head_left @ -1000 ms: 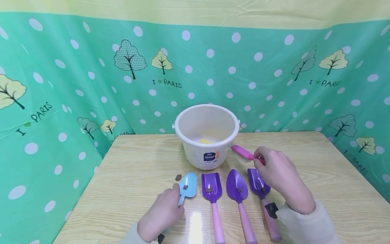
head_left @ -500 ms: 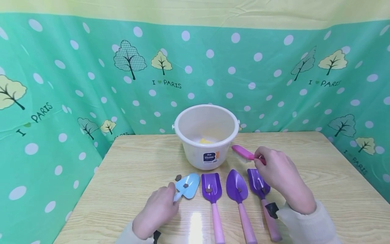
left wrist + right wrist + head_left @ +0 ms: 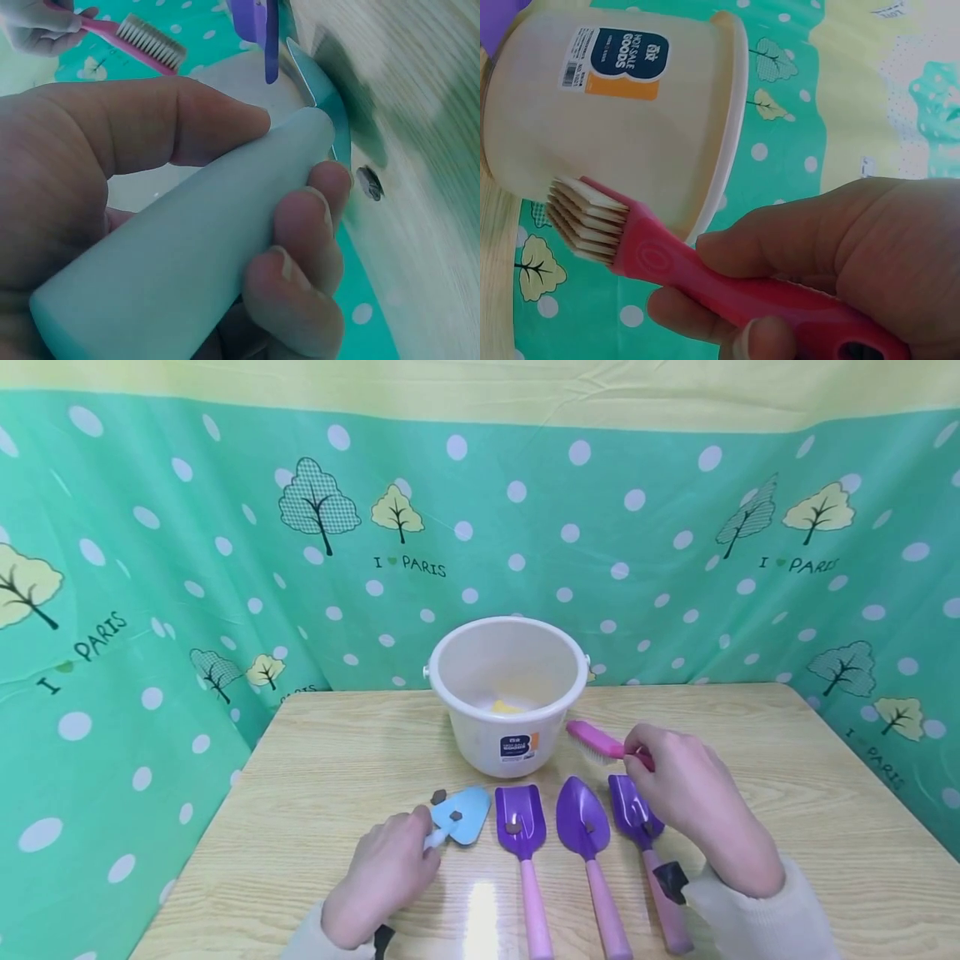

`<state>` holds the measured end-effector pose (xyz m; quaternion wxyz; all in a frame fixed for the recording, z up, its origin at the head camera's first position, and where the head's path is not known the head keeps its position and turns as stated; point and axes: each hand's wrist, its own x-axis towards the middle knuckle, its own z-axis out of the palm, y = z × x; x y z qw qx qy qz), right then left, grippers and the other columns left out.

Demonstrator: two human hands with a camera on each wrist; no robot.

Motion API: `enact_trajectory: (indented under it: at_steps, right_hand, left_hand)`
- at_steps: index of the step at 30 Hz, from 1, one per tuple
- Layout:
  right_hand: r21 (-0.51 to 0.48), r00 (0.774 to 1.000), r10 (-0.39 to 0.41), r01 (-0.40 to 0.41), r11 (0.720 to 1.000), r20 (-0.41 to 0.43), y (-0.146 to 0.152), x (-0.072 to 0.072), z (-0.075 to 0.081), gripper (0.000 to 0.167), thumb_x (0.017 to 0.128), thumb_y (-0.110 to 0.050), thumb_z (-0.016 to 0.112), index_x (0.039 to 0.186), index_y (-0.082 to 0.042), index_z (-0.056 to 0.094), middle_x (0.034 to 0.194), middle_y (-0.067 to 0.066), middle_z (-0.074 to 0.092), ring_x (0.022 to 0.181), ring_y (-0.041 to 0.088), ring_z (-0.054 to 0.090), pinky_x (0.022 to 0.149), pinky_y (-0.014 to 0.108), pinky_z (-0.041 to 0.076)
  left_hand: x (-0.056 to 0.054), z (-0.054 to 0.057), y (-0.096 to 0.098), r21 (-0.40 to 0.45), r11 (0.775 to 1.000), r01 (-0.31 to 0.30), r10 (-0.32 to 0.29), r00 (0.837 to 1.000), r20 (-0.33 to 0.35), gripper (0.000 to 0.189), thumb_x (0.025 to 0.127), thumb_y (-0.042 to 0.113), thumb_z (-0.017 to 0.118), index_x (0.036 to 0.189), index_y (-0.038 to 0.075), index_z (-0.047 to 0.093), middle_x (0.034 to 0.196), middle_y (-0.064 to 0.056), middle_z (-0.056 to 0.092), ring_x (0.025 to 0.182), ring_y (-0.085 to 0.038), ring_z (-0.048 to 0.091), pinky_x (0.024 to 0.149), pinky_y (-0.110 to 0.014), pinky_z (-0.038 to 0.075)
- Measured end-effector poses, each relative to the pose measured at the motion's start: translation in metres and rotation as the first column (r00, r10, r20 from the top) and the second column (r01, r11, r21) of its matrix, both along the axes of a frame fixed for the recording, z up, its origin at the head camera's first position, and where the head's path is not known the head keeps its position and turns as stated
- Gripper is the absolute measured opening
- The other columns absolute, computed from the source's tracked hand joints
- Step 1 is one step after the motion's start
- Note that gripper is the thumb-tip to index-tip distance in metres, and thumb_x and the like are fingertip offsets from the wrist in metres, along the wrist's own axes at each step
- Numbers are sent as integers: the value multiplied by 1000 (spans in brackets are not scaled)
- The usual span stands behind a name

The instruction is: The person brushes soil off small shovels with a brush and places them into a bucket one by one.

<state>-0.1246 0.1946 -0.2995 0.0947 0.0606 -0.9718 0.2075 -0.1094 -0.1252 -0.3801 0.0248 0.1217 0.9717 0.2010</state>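
My left hand [image 3: 392,860] grips the pale blue handle [image 3: 180,240] of a light blue toy shovel [image 3: 474,808], thumb on one side and fingers curled round the other. A small brown stone [image 3: 456,816] shows on its blade, and another brown stone [image 3: 438,797] lies on the table beside the blade's far left edge. With my right hand [image 3: 682,777] I hold a pink brush [image 3: 727,292] by its handle. Its pale bristles [image 3: 589,221] face down over the table, just right of the white bucket [image 3: 487,747].
Three purple shovels with pink handles lie in a row: a square one [image 3: 519,802], a pointed one [image 3: 573,810] and another [image 3: 626,797] under my right wrist. Each bears a small stone. Something yellow [image 3: 506,707] lies inside the bucket. A green dotted curtain [image 3: 480,552] hangs behind the table.
My left hand has moved left and turned the shovel, so its blade now points more to the right, near the loose stone. The brush has dipped very slightly.
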Motion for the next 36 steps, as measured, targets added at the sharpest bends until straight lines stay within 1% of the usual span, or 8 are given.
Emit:
enact_trajectory:
  at_steps: [3,7,10,16,23,29,33,36]
  right_hand:
    - [-1,1000,19,-19,1000,22,-1,1,1,13,85,-6,62,98,-5,66,66,1,52,53,15,44,48,30,37]
    - [-11,996,59,-59,998,71,-3,2,3,14,85,-7,63,100,-7,67,69,0,55,54,15,46,48,30,39]
    - [-19,993,80,-79,997,88,-5,3,3,15,85,-7,63,100,-8,67,70,0,56,54,14,46,48,30,39]
    - [-13,993,99,-98,995,71,-8,7,3,12,85,-7,64,96,-10,67,68,-2,55,52,13,45,49,29,39]
    - [-26,989,131,-129,991,75,-12,9,4,10,84,-8,66,93,-12,68,68,-4,56,55,12,46,50,28,40]
    - [-52,979,181,-177,983,97,-19,9,2,11,84,-7,66,94,-13,69,70,-6,56,56,11,48,50,27,42]
    - [-92,968,221,-211,973,119,-27,9,-2,14,84,-6,64,94,-14,69,72,-8,57,58,10,48,51,26,43]
    - [-121,965,243,-230,966,101,-35,9,-6,14,84,-5,65,93,-15,69,72,-9,57,57,8,49,50,25,44]
  left_hand:
    - [0,2,0,0,1000,-9,9,1000,-6,12,73,6,63,83,6,57,63,2,46,46,-13,42,39,-29,33]
    - [1,5,-1,2,1000,-21,21,1000,-12,9,73,6,62,79,9,55,62,2,46,46,-14,41,40,-30,33]
    - [2,8,-2,3,1000,-27,27,999,-19,9,73,7,63,79,9,56,63,2,46,47,-14,41,40,-30,32]
    - [4,14,-2,6,1000,-27,27,999,-20,11,74,7,63,85,7,60,65,2,48,47,-13,42,40,-29,33]
    - [4,28,-8,-5,998,-58,58,998,-27,18,76,10,65,93,5,63,65,2,49,45,-13,41,40,-30,33]
    - [2,34,-12,-24,997,-67,67,998,-14,16,77,11,66,92,6,64,64,2,49,45,-14,42,40,-30,33]
    - [1,37,-14,-47,996,-77,76,997,-26,14,76,10,66,89,7,63,63,2,49,46,-15,42,41,-31,33]
    - [0,39,-14,-56,996,-74,72,997,-32,12,75,9,65,86,8,63,63,2,49,46,-16,42,41,-31,32]
